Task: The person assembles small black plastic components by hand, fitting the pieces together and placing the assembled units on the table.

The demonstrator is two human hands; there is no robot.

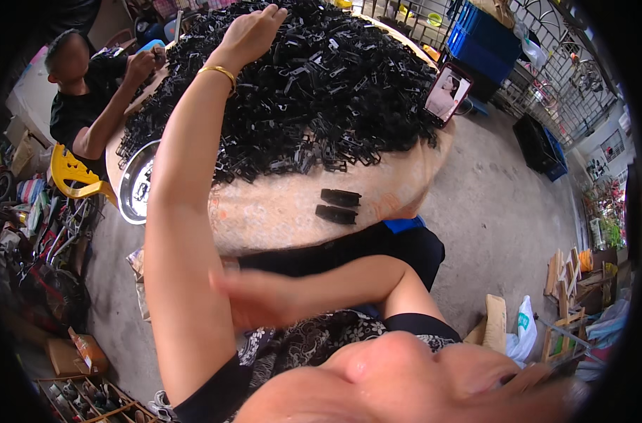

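My left arm stretches up across the round table, a gold-coloured bangle [219, 70] at its wrist. At the end of it, my left hand [250, 34] is over the far part of a large heap of black plastic clip-like pieces [321, 92]; its fingers look curled together, and I see nothing in them. My right hand [254, 299] crosses my body to the bent left arm, at or close to its elbow; motion smears its fingers. On the near table cover lie two dark, flat, oblong pieces [340, 197], one just in front of the other, apart from both hands.
A phone [448, 95] stands at the table's right edge. On the left are a shiny metal basin [130, 194] and a yellow chair [74, 173]. Another person [85, 99] sits there, hands near the heap. Blue crates [480, 39] stand at the far right.
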